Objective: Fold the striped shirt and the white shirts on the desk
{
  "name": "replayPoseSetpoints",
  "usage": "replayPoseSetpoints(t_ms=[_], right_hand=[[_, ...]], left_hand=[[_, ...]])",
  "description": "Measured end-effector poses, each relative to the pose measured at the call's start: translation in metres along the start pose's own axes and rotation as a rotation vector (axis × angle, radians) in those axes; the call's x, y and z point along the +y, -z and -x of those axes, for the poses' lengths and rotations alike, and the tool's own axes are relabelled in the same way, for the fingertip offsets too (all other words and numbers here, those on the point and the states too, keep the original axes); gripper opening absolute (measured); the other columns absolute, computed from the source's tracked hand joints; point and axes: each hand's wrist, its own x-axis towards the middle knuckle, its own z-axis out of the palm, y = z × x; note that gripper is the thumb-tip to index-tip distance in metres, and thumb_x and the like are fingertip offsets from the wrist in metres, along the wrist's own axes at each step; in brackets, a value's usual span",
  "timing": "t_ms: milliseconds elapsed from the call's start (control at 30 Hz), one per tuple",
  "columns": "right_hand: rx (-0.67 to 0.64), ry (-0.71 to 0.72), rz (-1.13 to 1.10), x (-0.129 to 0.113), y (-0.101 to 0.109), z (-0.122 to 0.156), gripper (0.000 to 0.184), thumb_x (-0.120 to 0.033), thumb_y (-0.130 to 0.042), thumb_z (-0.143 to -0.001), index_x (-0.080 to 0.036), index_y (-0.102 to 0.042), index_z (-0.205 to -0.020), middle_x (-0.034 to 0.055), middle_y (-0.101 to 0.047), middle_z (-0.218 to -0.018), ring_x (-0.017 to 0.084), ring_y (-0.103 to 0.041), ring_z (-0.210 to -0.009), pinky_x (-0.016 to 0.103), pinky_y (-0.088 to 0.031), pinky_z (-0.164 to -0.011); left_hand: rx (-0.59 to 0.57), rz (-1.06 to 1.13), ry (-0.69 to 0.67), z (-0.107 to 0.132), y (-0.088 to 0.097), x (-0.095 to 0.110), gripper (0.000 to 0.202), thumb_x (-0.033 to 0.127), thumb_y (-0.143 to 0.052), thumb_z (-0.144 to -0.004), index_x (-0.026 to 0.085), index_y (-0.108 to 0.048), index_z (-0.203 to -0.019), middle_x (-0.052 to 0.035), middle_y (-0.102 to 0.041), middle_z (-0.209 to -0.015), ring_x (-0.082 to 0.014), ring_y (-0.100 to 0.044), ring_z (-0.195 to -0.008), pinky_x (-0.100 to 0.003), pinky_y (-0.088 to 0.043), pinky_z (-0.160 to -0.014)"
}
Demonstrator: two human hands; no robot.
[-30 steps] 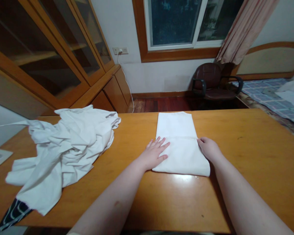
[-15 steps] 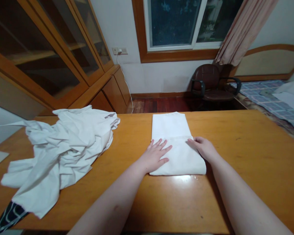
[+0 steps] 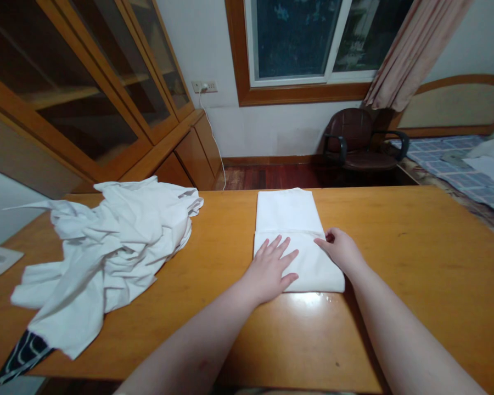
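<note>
A folded white cloth (image 3: 288, 211) lies flat on the wooden table, its near half doubled over so that a fold edge runs across the middle. My left hand (image 3: 271, 271) rests palm down on the near half, fingers spread. At the right side of that fold, my right hand (image 3: 343, 252) pinches the cloth's edge, thumb on top and the other fingers curled, partly hidden. To the left sits a heap of crumpled white cloth (image 3: 127, 241), touched by neither hand.
A dark patterned fabric (image 3: 22, 356) pokes out beneath the heap at the table's (image 3: 415, 263) near left. A white plastic object (image 3: 0, 259) is at the left edge. Beyond the table are a glass-door cabinet (image 3: 148, 131), a brown chair (image 3: 349, 137) and a bed (image 3: 448, 170).
My left hand has slid slightly right and nearer to me over the cloth. The right hand stays at the fold's right edge, its fingers curled a bit more. The view has shifted slightly.
</note>
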Motion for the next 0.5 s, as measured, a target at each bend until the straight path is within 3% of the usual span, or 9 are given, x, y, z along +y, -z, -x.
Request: replayPoseSetpoints(t_ms=[100, 233, 500], right_hand=[[0.061, -0.044, -0.014, 0.001, -0.002, -0.001, 0.020, -0.037, -0.061, -0.074, -0.019, -0.057, -0.082, 0.0045, -0.065, -0.076, 0.017, -0.057, -0.067, 0.026, -0.038, -0.060], [0.049, -0.045, 0.001, 0.004, -0.001, -0.002, 0.016, -0.036, -0.056, -0.079, -0.020, -0.057, -0.077, 0.0050, -0.066, -0.077, 0.017, -0.058, -0.070, 0.027, -0.038, -0.062], [0.026, -0.048, -0.097, 0.009, -0.001, -0.005, 0.021, -0.039, -0.056, -0.077, -0.018, -0.060, -0.080, 0.0049, -0.065, -0.076, 0.017, -0.058, -0.068, 0.027, -0.040, -0.062]], left_hand=[[-0.029, 0.013, 0.029, -0.006, -0.009, 0.000, 0.062, 0.053, -0.048, -0.087, 0.030, -0.035, -0.144, -0.0066, -0.017, -0.156, -0.0287, -0.008, -0.144, -0.052, -0.006, -0.115], [0.033, 0.005, 0.102, -0.012, -0.017, -0.007, 0.070, 0.055, -0.044, -0.088, 0.026, -0.023, -0.148, -0.0098, -0.009, -0.157, -0.0283, -0.005, -0.144, -0.050, -0.006, -0.115], [-0.010, -0.054, 0.137, -0.018, -0.028, -0.009, 0.074, 0.062, -0.046, -0.083, 0.030, -0.025, -0.147, -0.0080, -0.011, -0.157, -0.0331, -0.004, -0.144, -0.054, -0.003, -0.114]])
